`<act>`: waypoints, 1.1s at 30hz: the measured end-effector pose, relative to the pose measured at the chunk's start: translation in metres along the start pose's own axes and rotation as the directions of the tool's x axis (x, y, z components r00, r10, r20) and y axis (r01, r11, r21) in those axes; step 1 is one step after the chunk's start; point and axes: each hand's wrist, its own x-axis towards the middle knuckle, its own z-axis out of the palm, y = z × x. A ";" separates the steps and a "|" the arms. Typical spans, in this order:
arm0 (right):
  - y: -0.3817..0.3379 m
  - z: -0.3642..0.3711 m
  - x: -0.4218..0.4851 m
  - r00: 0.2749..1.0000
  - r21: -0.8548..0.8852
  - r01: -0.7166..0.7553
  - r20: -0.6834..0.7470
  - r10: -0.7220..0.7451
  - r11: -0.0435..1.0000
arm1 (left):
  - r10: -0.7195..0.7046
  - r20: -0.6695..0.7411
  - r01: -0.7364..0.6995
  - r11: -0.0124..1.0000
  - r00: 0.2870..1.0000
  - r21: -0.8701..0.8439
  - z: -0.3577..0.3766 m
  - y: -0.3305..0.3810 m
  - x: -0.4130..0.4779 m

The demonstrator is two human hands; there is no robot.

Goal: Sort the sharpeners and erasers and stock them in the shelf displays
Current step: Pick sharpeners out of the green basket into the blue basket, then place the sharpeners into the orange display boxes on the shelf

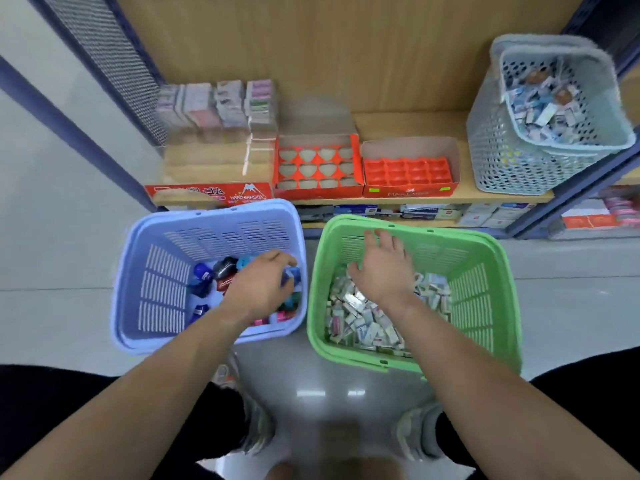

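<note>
A blue basket on the floor at the left holds several coloured sharpeners. My left hand is down inside it, fingers curled around a blue sharpener. A green basket at the right is filled with several wrapped erasers. My right hand hovers over the erasers with its fingers spread and holds nothing. On the shelf stand two red display boxes with empty compartments.
A red "Hard Eraser" box sits at the shelf's left front, with stacked packets behind it. A grey basket of mixed items stands at the shelf's right. Boxed stock fills the lower shelf. My knees and shoes are below.
</note>
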 end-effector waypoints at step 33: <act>-0.186 0.265 0.158 0.887 0.120 0.173 0.413 -0.208 0.978 | -0.455 0.083 0.422 0.723 0.887 -0.546 0.133 -0.262 0.095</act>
